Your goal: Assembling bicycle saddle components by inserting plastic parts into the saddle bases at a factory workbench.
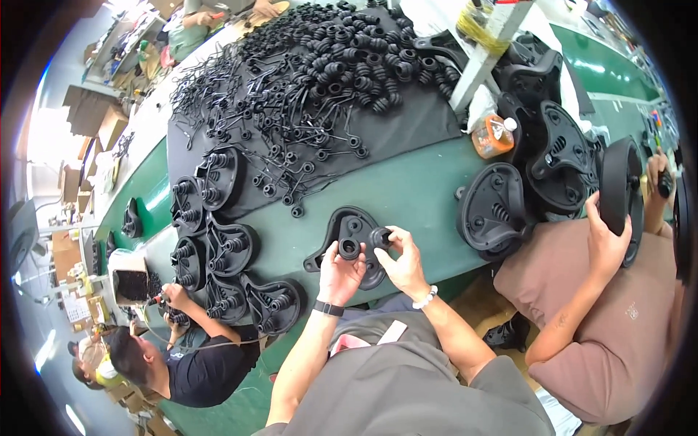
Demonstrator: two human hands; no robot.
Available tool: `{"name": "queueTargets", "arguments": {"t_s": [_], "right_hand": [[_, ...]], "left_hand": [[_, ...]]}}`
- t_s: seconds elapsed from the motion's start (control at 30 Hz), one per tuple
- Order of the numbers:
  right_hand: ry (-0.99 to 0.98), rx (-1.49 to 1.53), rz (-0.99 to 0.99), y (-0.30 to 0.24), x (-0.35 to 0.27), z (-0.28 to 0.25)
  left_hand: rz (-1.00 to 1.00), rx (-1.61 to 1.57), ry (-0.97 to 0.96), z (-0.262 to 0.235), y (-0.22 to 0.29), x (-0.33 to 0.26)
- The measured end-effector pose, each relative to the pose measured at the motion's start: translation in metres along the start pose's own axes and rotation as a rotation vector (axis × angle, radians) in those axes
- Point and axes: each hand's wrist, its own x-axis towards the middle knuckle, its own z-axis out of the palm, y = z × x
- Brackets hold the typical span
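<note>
Just in front of me a black bicycle saddle lies underside up on the green table. Above it, the fingers of my left hand are closed round a black rubber bushing, its round opening facing up. My right hand pinches a black ribbed rubber bellows between thumb and fingers, close beside the bushing but apart from it. My hands partly cover the saddle.
Beyond lie heaps of black ribbed bellows and thin black rods with ring ends on dark cloth. Saddles stand grouped at left, more at right. An orange-filled bottle stands by a post. Co-workers sit on both sides; the right one holds a saddle.
</note>
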Motion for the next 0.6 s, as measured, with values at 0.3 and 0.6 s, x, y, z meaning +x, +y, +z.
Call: {"name": "queueTargets", "arguments": {"t_s": [0.3, 0.6], "right_hand": [[0.043, -0.165, 0.027, -0.003, 0.004, -0.016], [0.096, 0.810, 0.474, 0.030, 0.000, -0.032]], "left_hand": [[-0.021, 0.099, -0.032, 0.016, -0.003, 0.007], [-0.082, 0.142, -0.037, 0.021, -0.014, 0.022]]}}
